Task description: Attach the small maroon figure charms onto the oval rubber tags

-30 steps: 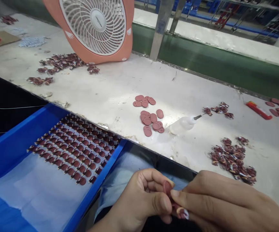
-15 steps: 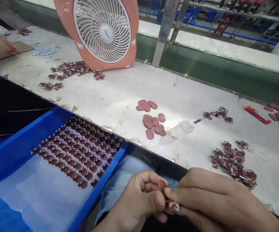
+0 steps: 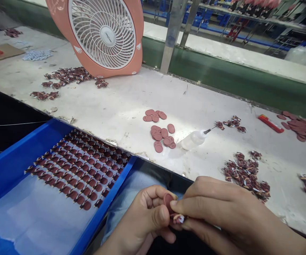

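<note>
Left hand (image 3: 147, 216): fingers pinched a reddish oval disc (image 3: 168, 201) | right hand (image 3: 219, 209): fingers gripped it beside small ribbon piece (image 3: 178, 219) | tabletop (image 3: 115, 106): bottle (image 3: 193, 141) lay near loose discs (image 3: 156, 134)

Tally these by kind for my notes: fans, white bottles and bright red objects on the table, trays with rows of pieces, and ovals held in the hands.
Fan: 1
White bottle: 1
Bright red objects: 2
Blue tray with rows: 1
Oval between left hand and right hand: 1
Total: 6
</note>
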`<state>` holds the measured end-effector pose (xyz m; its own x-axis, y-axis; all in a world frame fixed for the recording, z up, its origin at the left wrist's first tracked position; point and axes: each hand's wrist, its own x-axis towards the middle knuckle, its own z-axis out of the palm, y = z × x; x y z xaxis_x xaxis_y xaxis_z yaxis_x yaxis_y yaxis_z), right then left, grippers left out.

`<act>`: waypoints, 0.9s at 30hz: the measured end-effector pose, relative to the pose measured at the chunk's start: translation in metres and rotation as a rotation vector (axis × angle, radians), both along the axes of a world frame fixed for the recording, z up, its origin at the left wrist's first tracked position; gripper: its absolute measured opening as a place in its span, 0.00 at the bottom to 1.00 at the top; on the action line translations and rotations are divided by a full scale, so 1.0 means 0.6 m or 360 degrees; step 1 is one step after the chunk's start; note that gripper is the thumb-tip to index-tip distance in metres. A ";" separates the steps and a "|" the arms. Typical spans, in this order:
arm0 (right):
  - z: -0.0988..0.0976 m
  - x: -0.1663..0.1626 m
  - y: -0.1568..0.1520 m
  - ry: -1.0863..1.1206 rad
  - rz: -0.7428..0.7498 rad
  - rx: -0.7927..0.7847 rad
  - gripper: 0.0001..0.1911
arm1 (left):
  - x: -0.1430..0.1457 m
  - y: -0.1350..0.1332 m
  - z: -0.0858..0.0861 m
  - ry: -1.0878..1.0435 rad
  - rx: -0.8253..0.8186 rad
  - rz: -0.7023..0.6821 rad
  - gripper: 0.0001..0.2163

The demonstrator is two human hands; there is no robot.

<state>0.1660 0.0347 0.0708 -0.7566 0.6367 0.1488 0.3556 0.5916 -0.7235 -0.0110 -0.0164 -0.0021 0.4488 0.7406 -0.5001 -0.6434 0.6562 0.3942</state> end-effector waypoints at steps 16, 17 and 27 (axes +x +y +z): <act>-0.026 -0.012 -0.001 0.0287 -0.0287 -0.0037 0.09 | -0.011 0.002 -0.036 -0.0346 0.0017 0.0087 0.12; -0.026 -0.014 0.000 0.0300 -0.0289 -0.0033 0.09 | -0.011 0.002 -0.035 -0.0346 0.0027 0.0096 0.12; -0.026 -0.023 0.002 0.0325 -0.0252 -0.0085 0.12 | -0.016 -0.001 -0.039 -0.0270 0.0058 0.0071 0.15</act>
